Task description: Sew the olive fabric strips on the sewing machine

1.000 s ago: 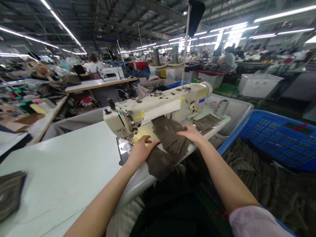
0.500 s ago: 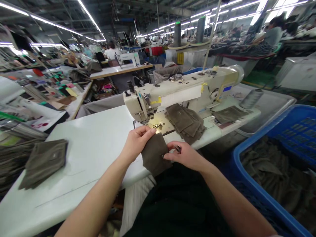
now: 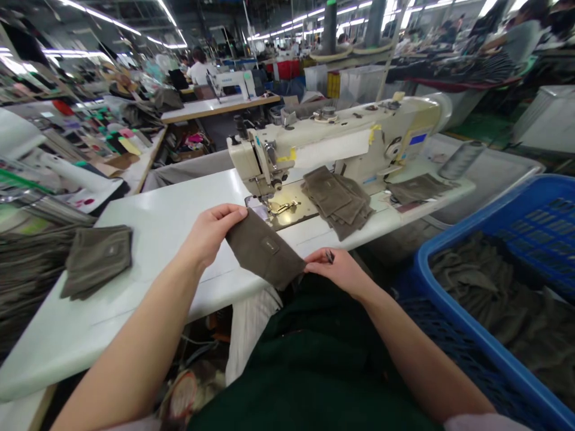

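Note:
A brown-olive fabric piece [image 3: 258, 254], shaped like a patch pocket with a small label on it, is stretched at a slant between my hands in front of the sewing machine [image 3: 314, 140]. My left hand [image 3: 211, 230] pinches its upper left corner. The lower right corner is pinched by my right hand [image 3: 336, 269], closed, with a small dark metal tool tip showing between its fingers; its kind is hidden. Just beyond the cloth are the machine's needle area and metal plate [image 3: 294, 209]. Similar pieces lie in a loose pile [image 3: 335, 197] right of the needle.
On the left of the white table [image 3: 179, 206] sits a stack of matching pieces [image 3: 101, 254], beside a larger fabric pile [image 3: 31, 281]. A blue basket [image 3: 424, 263] full of brown cloth stands at my right. A thread cone [image 3: 462, 160] lies by the machine's right end.
My left hand has moved left and slightly up, drawing the fabric piece out flat. Its labelled face now shows. My right hand has shifted from the side edge to the lower corner.

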Demonstrator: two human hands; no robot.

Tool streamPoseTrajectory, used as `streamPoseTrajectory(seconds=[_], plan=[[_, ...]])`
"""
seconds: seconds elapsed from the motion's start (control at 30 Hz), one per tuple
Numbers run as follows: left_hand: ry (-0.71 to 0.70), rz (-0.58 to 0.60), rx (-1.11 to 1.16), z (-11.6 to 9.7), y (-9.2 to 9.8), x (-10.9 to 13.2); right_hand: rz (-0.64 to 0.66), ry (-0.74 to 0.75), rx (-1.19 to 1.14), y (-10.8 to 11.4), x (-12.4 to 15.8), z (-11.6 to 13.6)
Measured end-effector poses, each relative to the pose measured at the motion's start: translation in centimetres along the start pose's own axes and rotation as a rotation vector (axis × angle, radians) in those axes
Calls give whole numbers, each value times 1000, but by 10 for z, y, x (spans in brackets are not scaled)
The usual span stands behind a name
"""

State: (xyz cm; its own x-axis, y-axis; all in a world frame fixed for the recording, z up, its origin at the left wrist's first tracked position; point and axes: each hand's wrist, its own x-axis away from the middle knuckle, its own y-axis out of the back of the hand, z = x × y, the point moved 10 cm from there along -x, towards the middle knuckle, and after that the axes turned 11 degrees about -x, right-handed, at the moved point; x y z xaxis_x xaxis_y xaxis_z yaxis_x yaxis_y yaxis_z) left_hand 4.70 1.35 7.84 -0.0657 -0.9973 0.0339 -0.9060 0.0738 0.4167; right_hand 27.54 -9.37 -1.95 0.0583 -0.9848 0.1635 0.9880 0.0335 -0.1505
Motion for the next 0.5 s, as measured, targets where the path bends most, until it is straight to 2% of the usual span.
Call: streamPoseTrajectory(seconds=[0.17, 0.5], plan=[[30, 12, 47, 14, 1, -4, -60, -17, 56, -1, -3, -10], [80, 60, 137, 36, 2, -11, -109, 0, 289, -11, -21, -3]])
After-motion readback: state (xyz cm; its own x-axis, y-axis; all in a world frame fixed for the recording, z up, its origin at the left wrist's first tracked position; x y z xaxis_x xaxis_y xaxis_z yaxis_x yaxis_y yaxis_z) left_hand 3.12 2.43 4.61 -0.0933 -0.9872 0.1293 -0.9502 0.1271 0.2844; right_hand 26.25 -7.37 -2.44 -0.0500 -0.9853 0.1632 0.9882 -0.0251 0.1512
